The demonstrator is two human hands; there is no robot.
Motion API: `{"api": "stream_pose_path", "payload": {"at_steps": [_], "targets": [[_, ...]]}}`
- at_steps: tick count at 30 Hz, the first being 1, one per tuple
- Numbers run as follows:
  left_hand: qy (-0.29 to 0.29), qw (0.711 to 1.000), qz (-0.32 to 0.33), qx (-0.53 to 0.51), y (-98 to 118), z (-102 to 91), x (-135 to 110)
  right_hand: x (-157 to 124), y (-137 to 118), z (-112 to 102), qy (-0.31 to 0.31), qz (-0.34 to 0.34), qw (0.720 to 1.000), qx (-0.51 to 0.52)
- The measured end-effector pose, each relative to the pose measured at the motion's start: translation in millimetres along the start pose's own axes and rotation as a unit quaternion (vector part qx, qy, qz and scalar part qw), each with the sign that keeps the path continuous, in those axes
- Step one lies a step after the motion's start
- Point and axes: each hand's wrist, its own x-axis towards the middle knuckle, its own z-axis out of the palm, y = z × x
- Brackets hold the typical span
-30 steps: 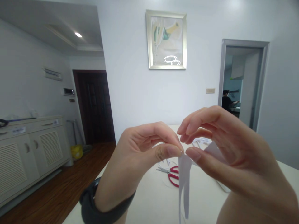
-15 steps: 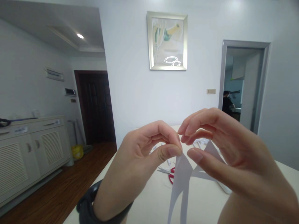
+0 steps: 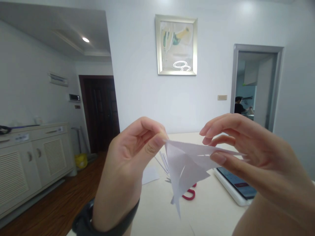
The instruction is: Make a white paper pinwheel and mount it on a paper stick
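Observation:
Thumb and forefinger of my left hand (image 3: 133, 157) pinch one corner of a white piece of cut paper (image 3: 189, 167). The sheet is folded and pointed, with slits cut through it, and hangs above the table. One long pointed flap runs across to my right hand (image 3: 246, 154), passing between its thumb and its raised fingers. Those fingers are spread apart from the thumb; whether the thumb touches the flap is hard to see. Below the paper lie scissors (image 3: 189, 195) with red handles, partly covered by it.
On the cream table (image 3: 152, 209) a phone (image 3: 240, 183) rests on a white block at the right. Thin white strips (image 3: 162, 161) and a flat white sheet (image 3: 149, 174) lie behind my left hand. A person (image 3: 239, 106) is in the far doorway.
My left hand has moved left, drawing the paper's corner along and away from my right hand. The paper has swung more sideways and looks spread wider. The phone now shows more.

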Motion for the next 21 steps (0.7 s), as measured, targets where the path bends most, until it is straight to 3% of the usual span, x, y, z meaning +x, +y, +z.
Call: {"api": "stream_pose_path", "payload": {"at_steps": [9, 21], "targets": [[0.016, 1.000, 0.007, 0.001, -1.6, -1.0, 1.1, -0.7, 2.1, 0.6, 0.030, 0.012, 0.999, 0.000], [-0.032, 0.999, -0.007, -0.022, -5.5, -6.3, 4.2, 0.2, 5.4, 6.1, 0.087, 0.024, 0.996, -0.008]]}}
